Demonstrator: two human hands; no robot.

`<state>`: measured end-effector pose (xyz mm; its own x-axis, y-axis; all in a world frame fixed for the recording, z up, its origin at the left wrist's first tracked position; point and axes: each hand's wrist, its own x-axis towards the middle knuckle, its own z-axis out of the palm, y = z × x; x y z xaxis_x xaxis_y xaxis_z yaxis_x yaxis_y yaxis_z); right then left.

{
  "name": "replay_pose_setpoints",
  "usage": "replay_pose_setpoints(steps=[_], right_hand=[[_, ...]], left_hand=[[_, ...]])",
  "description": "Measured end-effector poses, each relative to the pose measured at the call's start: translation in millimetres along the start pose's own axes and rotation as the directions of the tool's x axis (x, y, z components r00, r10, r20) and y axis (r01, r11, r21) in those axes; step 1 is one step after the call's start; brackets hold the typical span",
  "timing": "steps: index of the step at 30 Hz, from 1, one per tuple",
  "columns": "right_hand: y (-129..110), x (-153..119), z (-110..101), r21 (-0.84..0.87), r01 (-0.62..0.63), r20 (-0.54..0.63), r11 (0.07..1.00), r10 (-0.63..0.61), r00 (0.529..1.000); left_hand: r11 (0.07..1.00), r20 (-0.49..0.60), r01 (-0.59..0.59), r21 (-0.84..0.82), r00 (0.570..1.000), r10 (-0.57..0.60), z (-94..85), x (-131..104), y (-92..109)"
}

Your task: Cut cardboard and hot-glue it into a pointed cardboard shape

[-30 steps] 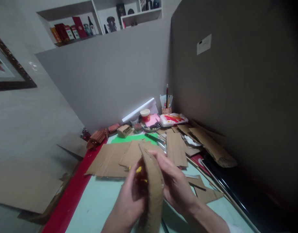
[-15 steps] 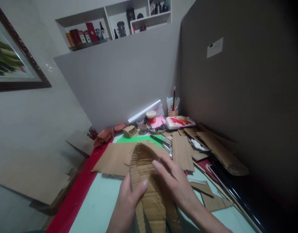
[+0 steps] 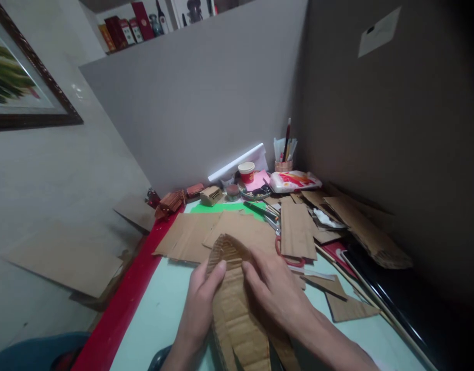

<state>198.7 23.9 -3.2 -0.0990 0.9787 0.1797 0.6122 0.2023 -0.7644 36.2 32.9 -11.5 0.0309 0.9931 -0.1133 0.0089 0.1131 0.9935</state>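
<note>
From my remote view I see a bare left hand [image 3: 198,301] and a bare right hand [image 3: 277,291], both slim-fingered, with a short, rounded nail on the left thumb [image 3: 220,268]. The right forearm [image 3: 333,342] is slender and uncovered as well.

Cardboard form: there it is, a brown, ridged cardboard shell [image 3: 239,312], creased crosswise inside
Top end: curving up to a narrow, rounded point
Lower end: a dark slit showing, the rest running out of view
Pose: lengthwise, hollow face up, pinched between left hand [image 3: 196,304] and right hand [image 3: 277,291]
</note>
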Motion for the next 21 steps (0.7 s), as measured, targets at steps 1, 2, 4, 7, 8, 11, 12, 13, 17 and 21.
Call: replay_pose_setpoints(steps=[1, 2, 4, 7, 8, 11, 12, 13, 17, 21], right_hand=[[-0.8, -0.4, -0.4, -0.018, 0.001, 0.023, 1.000, 0.000, 1.000], [-1.3, -0.7, -1.3, -0.035, 0.001, 0.045, 0.999, 0.000, 0.999], [-1.8, -1.3, -3.5, -0.067, -0.003, 0.080, 0.998, 0.009, 0.997], [-1.2, -2.3, -6.2, -0.107, -0.028, 0.107, 0.994, 0.039, 0.994], [-0.8, -2.6, -6.6, -0.117, -0.038, 0.117, 0.992, 0.052, 0.992], [-0.4, -2.3, -6.4, -0.133, -0.055, 0.156, 0.990, 0.076, 0.985], [-0.7, -1.7, -5.9, -0.135, -0.056, 0.165, 0.989, 0.078, 0.983], [-1.0, -1.1, -5.2, -0.136, -0.054, 0.171, 0.989, 0.077, 0.982], [-2.6, 0.4, -2.0, -0.136, -0.042, 0.165, 0.990, 0.065, 0.984], [-2.0, -1.5, 1.1, -0.129, -0.028, 0.155, 0.991, 0.049, 0.987]], left_hand=[[1.000, 0.012, -0.012, 0.014, 1.000, 0.011, -1.3, 1.0, 1.2], [0.999, 0.026, -0.024, 0.032, 0.999, 0.023, -2.2, 1.7, 2.6], [0.996, 0.056, -0.042, 0.074, 0.998, 0.038, -3.0, 2.1, 5.0], [0.989, 0.114, -0.053, 0.138, 0.993, 0.038, -3.1, 1.6, 6.3], [0.986, 0.132, -0.062, 0.157, 0.990, 0.041, -3.1, 1.5, 6.3], [0.974, 0.168, -0.088, 0.210, 0.984, 0.052, -3.6, 2.0, 5.9], [0.969, 0.173, -0.094, 0.227, 0.983, 0.055, -3.8, 2.3, 5.7], [0.965, 0.173, -0.100, 0.243, 0.983, 0.058, -3.9, 2.7, 5.5], [0.953, 0.165, -0.106, 0.283, 0.984, 0.061, -4.0, 4.8, 3.6], [0.956, 0.186, -0.111, 0.270, 0.981, 0.062, -5.2, 7.7, 1.6]])
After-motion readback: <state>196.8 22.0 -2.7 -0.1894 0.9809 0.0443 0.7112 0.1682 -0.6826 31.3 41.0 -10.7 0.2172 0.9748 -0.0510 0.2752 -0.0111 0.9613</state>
